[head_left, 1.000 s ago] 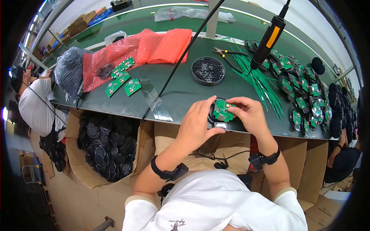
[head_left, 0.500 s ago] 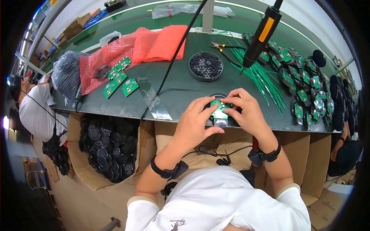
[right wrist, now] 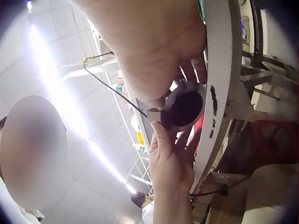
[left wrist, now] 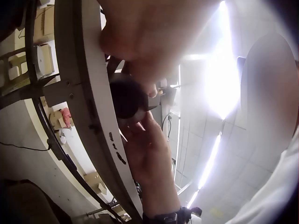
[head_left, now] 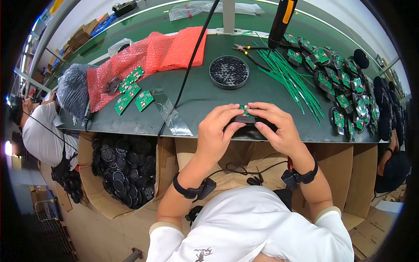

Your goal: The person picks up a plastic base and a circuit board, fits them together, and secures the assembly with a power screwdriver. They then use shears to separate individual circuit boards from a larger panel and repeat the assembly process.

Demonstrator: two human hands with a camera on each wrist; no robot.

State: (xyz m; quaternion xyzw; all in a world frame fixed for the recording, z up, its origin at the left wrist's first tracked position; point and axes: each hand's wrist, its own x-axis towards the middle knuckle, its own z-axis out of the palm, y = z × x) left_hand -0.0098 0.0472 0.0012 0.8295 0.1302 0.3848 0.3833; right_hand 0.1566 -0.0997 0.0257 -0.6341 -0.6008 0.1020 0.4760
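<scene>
Both hands hold a round black housing [head_left: 247, 119] at the front edge of the workbench, with a green circuit board [head_left: 244, 111] in it. The left hand [head_left: 215, 133] grips its left side, thumb at the near rim and fingertips on the board side. On the opposite side, the right hand [head_left: 279, 130] grips likewise with thumb and fingers. The housing is tilted, so only a strip of the board shows between the fingertips. From below, the right wrist view shows the dark round underside of the housing [right wrist: 185, 107] between the two hands.
Behind the hands stands a round dish [head_left: 229, 72] of small black parts. Cutters [head_left: 252, 56], green wires [head_left: 297, 89] and a hanging electric screwdriver [head_left: 281, 24] are near it. Housings with boards [head_left: 342, 83] pile up right; loose boards [head_left: 128, 98] lie left. A carton [head_left: 163, 170] holds black housings.
The right hand has pressed the board, first held above, down into the housing. Both hands have then tilted the housing, its near side coming up, and their thumbs have closed on its near rim.
</scene>
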